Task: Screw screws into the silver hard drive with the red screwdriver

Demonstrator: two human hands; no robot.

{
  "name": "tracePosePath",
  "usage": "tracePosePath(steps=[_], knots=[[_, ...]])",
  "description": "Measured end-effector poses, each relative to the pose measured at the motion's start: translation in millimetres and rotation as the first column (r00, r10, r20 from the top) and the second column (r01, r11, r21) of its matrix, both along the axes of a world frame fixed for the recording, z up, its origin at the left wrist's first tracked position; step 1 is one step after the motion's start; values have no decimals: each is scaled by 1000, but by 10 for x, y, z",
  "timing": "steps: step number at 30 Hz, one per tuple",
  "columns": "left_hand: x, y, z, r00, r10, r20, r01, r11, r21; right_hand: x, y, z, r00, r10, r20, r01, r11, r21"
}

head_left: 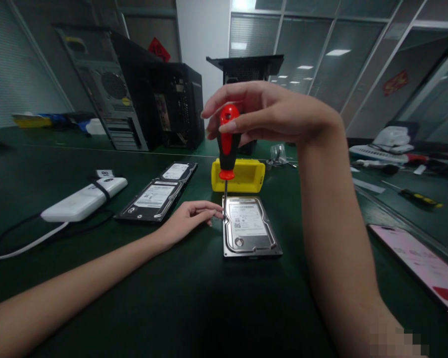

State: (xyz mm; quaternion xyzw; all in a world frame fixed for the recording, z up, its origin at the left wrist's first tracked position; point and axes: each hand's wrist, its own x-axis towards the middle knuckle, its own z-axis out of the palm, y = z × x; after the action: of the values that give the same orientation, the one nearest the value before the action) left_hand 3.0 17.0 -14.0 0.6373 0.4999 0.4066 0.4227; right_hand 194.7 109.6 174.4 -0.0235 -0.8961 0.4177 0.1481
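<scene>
A silver hard drive [248, 226] with a white label lies flat on the dark green table. My right hand [259, 112] is wrapped round the red and black handle of a screwdriver [228, 149], held upright. Its shaft points down, with the tip at the drive's left edge. My left hand [190, 219] rests on the table just left of the drive, its fingertips at that edge beside the tip; whether they hold anything small cannot be made out. Right behind the drive stands a yellow bin [239, 185].
Two more hard drives [155, 195] and a white power strip [85, 199] with cables lie to the left. Computer cases [134, 94] stand at the back. On the right are a phone [414, 258], another screwdriver [420, 198] and a white keyboard [377, 154].
</scene>
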Motion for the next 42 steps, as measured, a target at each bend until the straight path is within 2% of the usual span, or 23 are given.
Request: tracePosePath(steps=[7,12,18,21,29,38,42], knots=[[10,-11,26,1000,7,-16,-7,1000,0,-111,-3,-51,994,-107,-12,107,994,31],[18,-16,44,1000,6,-14,-6,1000,-9,-135,-27,-78,991,-135,-18,135,991,-7],[4,0,4,1000,0,-12,0,1000,7,-92,-26,-104,963,-268,-17,268,963,-20],[-3,5,-9,1000,0,-19,0,1000,10,-79,-34,-87,970,-244,-9,243,969,-52],[-6,10,-14,1000,-1,-2,1,1000,10,-32,-18,-36,999,-47,0,47,991,-127],[15,-9,25,1000,5,-1,-5,1000,-3,-128,-56,-40,999,-46,-29,44,995,-84],[9,-6,16,1000,-4,6,4,1000,-6,-107,-62,-50,998,-65,-20,62,991,-117]])
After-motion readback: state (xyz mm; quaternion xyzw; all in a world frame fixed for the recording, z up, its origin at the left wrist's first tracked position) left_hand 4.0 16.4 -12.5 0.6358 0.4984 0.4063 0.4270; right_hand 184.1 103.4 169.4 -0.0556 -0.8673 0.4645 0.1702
